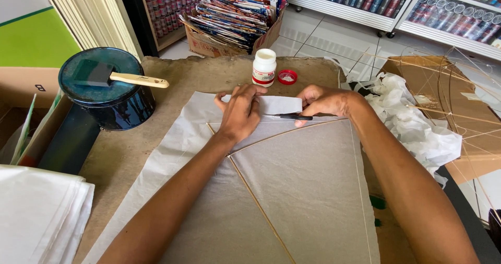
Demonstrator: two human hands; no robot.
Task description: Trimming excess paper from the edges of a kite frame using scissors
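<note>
A sheet of white tissue paper (308,175) lies flat on the brown work surface, with a thin bamboo stick frame (258,198) laid on it. My left hand (239,112) presses down on the folded top strip of the paper (279,104). My right hand (324,102) grips a small dark-handled cutting tool (289,116), its tip at the fold next to my left hand. A white glue bottle (264,67) stands open just beyond my hands, its red cap (287,76) beside it.
A dark round tin (107,94) with a foam brush (112,76) on its lid sits at the left. Crumpled white paper (412,123) and more stick frames (449,91) lie at the right. A paper stack (39,217) lies lower left, a cardboard box of magazines (235,13) behind.
</note>
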